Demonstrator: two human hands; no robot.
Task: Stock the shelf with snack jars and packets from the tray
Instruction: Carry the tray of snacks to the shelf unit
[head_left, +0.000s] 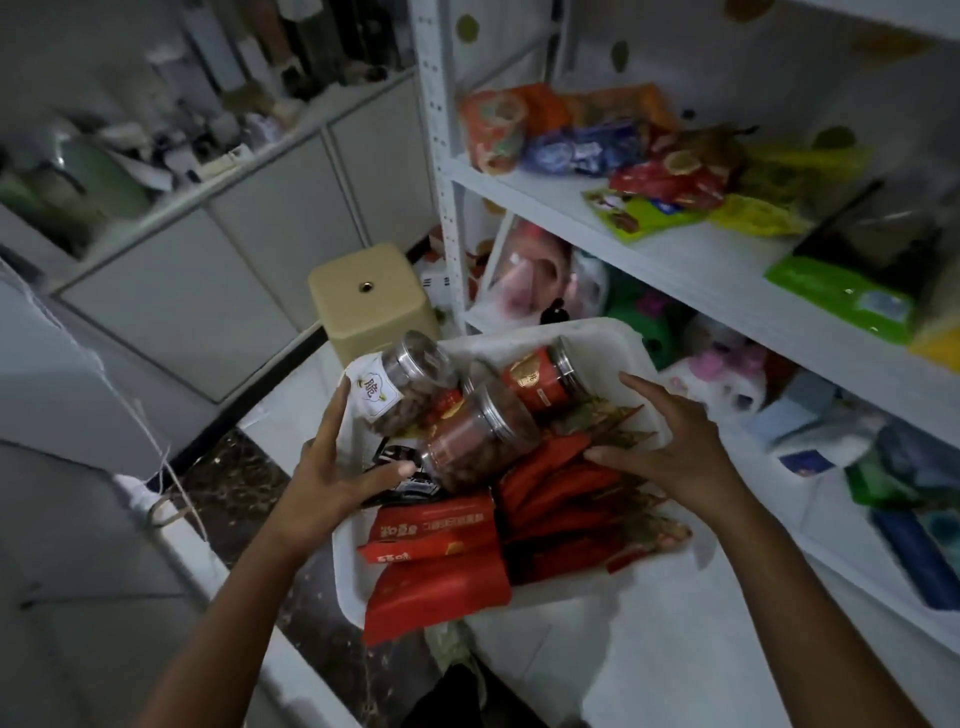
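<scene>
Left hand (332, 467): released, fingers straight and spread. The fingers run up the outside of the tray's (613, 332) left rim and the thumb lies across a black-and-white packet (395, 486) at the left edge. It clasps nothing.

Right hand (675, 447): also released and splayed, hovering over the tray's right rim. The thumb tip touches the long red packets (566, 483). Can't tell whether the fingers touch the rim.

White tray sits between the two hands, just in front of the shelf (701, 260). What supports it is hidden.

Tray contents:
- white-label jar (395, 389) of brown snacks, tilted, propped over the far-left corner, lid pointing away
- red-label jar (545, 379) on its side near the far edge
- clear jar (478, 436) with reddish contents on its side in the middle, touching the other two
- flat red packets (436, 530) stacked at the near-left corner, one hanging over the near rim
- the long red packets fill the right half

White metal shelf stands right of the tray. Its upper board carries an orange tub (493, 130) at the left end, then a blue packet (587, 145), red packets (670, 176), a green packet (634, 213), a yellow packet (758, 218) and a green bag (841, 296) towards the front edge. Lower board holds plastic bags and soft items, too blurred to name.

Beige stool (369, 301) is on the floor just beyond the tray's far-left corner. A cluttered counter (208, 197) runs along the far left.
</scene>
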